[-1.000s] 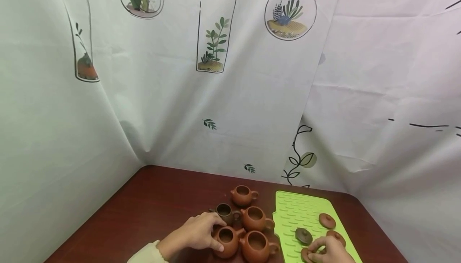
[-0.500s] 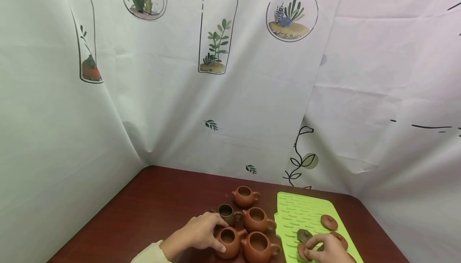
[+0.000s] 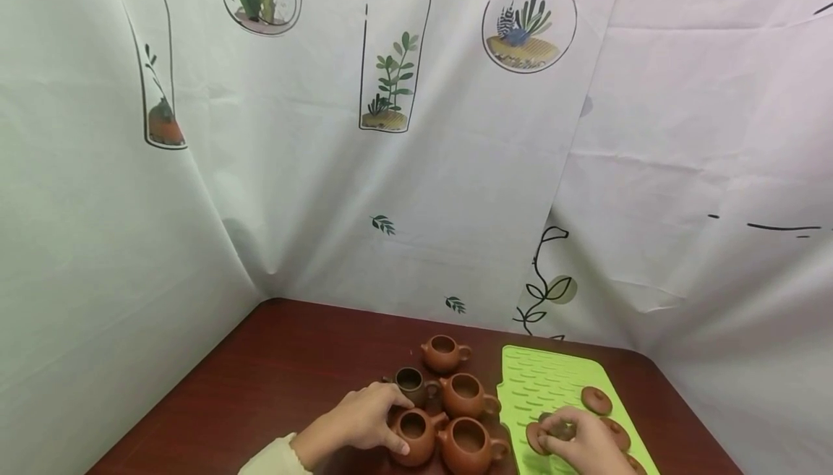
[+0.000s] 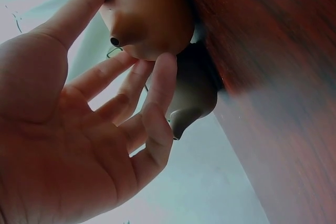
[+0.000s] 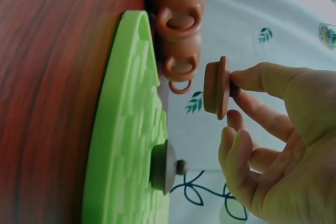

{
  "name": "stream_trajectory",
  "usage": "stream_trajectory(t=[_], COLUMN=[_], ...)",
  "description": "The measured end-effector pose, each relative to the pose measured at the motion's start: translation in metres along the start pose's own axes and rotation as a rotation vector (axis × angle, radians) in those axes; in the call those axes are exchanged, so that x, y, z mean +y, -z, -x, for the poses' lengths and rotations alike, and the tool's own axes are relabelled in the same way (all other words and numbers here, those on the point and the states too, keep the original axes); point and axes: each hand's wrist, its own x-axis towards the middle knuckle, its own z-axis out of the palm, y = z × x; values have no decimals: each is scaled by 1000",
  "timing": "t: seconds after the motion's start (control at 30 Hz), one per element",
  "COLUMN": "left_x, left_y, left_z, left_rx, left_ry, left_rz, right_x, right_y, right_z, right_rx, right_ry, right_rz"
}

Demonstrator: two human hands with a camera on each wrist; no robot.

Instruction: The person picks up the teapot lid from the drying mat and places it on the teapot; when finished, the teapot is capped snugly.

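Observation:
A reddish-brown clay teapot (image 3: 419,450), lidless, stands at the front of a group of pots in the head view. My left hand (image 3: 364,417) holds its body between thumb and fingers; the left wrist view shows the fingertips on the teapot wall near the spout. Behind it stands a dark teapot (image 4: 194,87). My right hand (image 5: 278,135) pinches the knob of a brown teapot lid (image 5: 215,87), which is raised above the green mat (image 5: 118,129). A dark lid (image 5: 163,167) lies on the mat below, partly hidden by the right hand in the head view.
More brown teapots (image 3: 470,446) without lids stand close together beside the held one, up to the mat's left edge. Several brown lids (image 3: 596,400) lie along the right side of the mat. A printed white cloth (image 3: 455,186) hangs behind the dark red table (image 3: 312,345).
My right hand has lifted the brown lid off the mat and moved it slightly left and up. My left hand stays on the teapot.

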Motion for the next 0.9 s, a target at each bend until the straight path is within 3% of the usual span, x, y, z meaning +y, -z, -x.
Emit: stream_trajectory(t=[0.27, 0.53, 0.9], left_x=[2, 4, 4], left_y=[2, 1, 1], left_z=[1, 2, 2], left_rx=[-8, -5, 1], left_ry=[8, 13, 19], left_rz=[4, 10, -26], right_x=[-15, -31, -49], right_y=[-7, -18, -33], right_z=[-7, -14, -24], right_rx=[-40, -31, -17], right_ry=[17, 114, 148], right_rz=[-92, -61, 12])
